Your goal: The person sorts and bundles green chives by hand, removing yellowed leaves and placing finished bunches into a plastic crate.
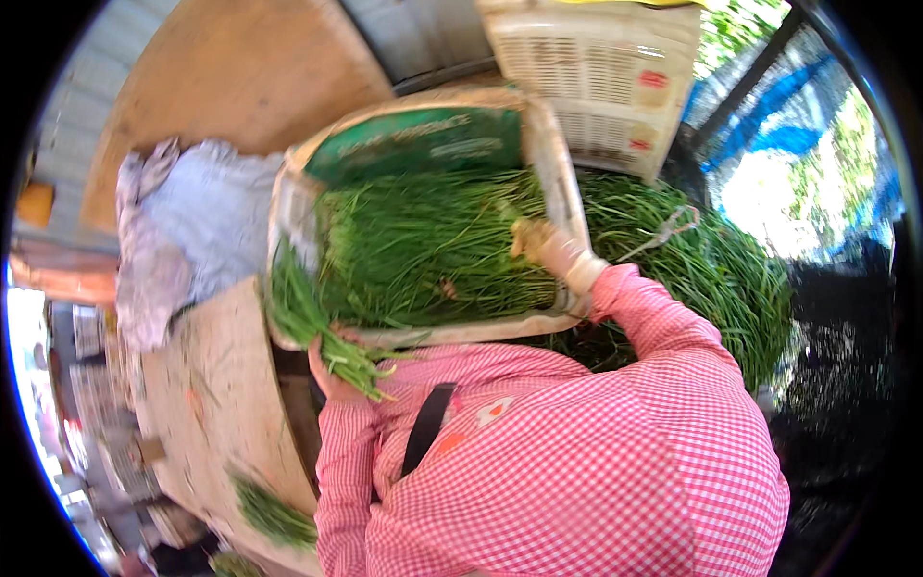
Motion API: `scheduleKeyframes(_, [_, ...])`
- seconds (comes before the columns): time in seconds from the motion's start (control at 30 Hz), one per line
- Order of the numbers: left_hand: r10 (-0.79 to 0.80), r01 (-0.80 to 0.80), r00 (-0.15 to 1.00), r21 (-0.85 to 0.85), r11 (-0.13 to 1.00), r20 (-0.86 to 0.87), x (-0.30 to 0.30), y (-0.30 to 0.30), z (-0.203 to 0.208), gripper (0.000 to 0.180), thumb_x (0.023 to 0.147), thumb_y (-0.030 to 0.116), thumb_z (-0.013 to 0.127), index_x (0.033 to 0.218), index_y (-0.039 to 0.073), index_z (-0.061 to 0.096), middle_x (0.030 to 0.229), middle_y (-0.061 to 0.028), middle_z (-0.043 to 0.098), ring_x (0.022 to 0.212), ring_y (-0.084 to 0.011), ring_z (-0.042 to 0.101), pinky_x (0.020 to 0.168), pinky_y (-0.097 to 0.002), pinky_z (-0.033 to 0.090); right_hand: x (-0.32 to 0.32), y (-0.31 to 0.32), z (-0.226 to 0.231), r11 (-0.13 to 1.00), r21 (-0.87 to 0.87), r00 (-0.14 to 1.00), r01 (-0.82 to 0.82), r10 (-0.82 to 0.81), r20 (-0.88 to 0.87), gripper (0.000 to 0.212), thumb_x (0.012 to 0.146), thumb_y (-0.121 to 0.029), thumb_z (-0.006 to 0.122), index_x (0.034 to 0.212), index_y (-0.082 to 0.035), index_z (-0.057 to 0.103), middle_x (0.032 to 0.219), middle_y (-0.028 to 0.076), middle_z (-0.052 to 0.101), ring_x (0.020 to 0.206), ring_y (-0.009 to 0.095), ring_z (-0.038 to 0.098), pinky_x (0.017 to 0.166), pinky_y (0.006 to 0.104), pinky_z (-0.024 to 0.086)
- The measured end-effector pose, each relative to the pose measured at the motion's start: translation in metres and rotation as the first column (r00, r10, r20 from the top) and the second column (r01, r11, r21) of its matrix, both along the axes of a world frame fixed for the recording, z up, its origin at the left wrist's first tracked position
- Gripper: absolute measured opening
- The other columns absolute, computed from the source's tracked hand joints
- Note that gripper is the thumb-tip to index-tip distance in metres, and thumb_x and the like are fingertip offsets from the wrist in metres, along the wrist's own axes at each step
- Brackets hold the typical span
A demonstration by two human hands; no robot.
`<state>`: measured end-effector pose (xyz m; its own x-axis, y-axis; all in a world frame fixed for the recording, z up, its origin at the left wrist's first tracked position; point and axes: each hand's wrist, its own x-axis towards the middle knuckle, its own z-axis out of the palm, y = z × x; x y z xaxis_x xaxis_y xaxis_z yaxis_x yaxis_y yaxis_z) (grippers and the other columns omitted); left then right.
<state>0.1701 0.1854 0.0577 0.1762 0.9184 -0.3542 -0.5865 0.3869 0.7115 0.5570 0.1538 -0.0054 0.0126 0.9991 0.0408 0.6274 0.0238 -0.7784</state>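
Observation:
A bunch of long, thin green chives is gripped in my left hand, at the near left corner of a white plastic crate. Its cut ends point toward my body and its leaves hang over the crate's left rim. Loose chives fill the crate, lying mostly sideways. My right hand reaches over the crate's right rim, with yellowish coverings on the fingers and a pale band at the wrist. Its fingertips are at the loose chives; motion blur hides whether they hold any.
A large heap of chives lies right of the crate. Behind it stands a tall white slotted crate. Crumpled cloths lie to the left, above a wooden board. Another small bunch of chives rests at the board's near end.

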Motion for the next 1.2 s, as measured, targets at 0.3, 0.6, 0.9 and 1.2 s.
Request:
scheduleKeyframes(0.3, [0.211, -0.23, 0.913, 0.012, 0.973, 0.35, -0.04, -0.027, 0.042, 0.039, 0.076, 0.027, 0.062, 0.095, -0.005, 0.053, 0.078, -0.0153, 0.058, 0.073, -0.0216, 0.056, 0.066, -0.0289, 0.048, 0.03, 0.043, 0.062, 0.827, 0.497, 0.796, -0.264, -0.104, 0.596, 0.036, 0.075, -0.003, 0.06, 0.11, 0.0, 0.052, 0.102, 0.011, 0.058, 0.09, 0.025, 0.057, 0.077, 0.0314, 0.05])
scheduleKeyframes(0.6, [0.355, -0.464, 0.855, 0.252, 0.849, 0.378, -0.113, -0.079, 0.053, 0.042, 0.073, 0.017, 0.064, 0.106, -0.005, 0.05, 0.087, -0.0076, 0.055, 0.075, -0.017, 0.05, 0.069, -0.0299, 0.045, 0.028, 0.067, 0.077, 0.972, 0.113, 0.978, -0.207, 0.203, 0.051, 0.031, 0.083, -0.009, 0.058, 0.112, -0.002, 0.049, 0.097, 0.012, 0.058, 0.086, 0.027, 0.059, 0.078, 0.033, 0.05])
scheduleKeyframes(0.9, [0.624, -0.634, 0.572, -0.196, 0.748, 0.533, -0.155, -0.141, -0.038, 0.033, 0.075, 0.018, 0.064, 0.096, -0.004, 0.052, 0.083, -0.01, 0.056, 0.073, -0.0195, 0.055, 0.068, -0.0317, 0.049, -0.136, 0.099, 0.165, 0.47, 0.708, 0.845, -0.528, 0.207, 0.493, 0.024, 0.088, -0.023, 0.055, 0.105, -0.006, 0.057, 0.072, 0.003, 0.056, 0.062, 0.015, 0.054, 0.056, 0.0246, 0.042])
scheduleKeyframes(1.2, [0.466, -0.608, 0.382, -0.162, 0.777, 0.798, -0.152, -0.163, -0.043, 0.043, 0.073, 0.011, 0.062, 0.11, -0.002, 0.045, 0.099, -0.0124, 0.053, 0.077, -0.0178, 0.056, 0.073, -0.0321, 0.049, -0.333, 0.085, 0.268, 0.635, 0.552, 0.304, -0.54, 0.759, -0.576, 0.044, 0.096, -0.037, 0.034, 0.085, -0.004, 0.059, 0.056, -0.006, 0.033, 0.048, 0.003, 0.026, 0.045, 0.0205, 0.023])
